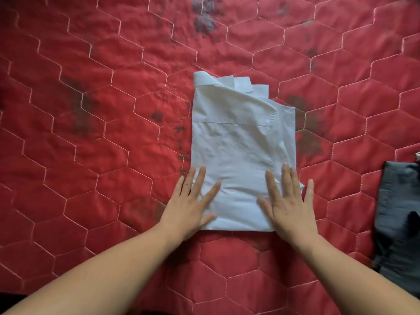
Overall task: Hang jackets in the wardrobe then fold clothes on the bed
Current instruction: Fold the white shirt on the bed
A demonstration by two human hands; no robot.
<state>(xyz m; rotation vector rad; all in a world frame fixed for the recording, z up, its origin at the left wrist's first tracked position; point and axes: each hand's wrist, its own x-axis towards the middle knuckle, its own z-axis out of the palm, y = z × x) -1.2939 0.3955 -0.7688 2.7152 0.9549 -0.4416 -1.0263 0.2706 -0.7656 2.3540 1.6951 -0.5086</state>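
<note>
A white shirt (238,137) lies folded into a tall rectangle in the middle of the red quilted bed cover (102,110). Its collar and cuff ends stick out at the far end. My left hand (193,205) lies flat with spread straight fingers on the shirt's near left corner, partly on the quilt. My right hand (288,201) presses flat on the near right corner, fingers straight and spread, its little finger over the shirt's edge.
A dark grey folded garment (400,214) lies at the right edge of the bed, cut off by the frame. The quilt has hexagon stitching and dark faded patches around the shirt. Bare quilt stretches to the left and far side.
</note>
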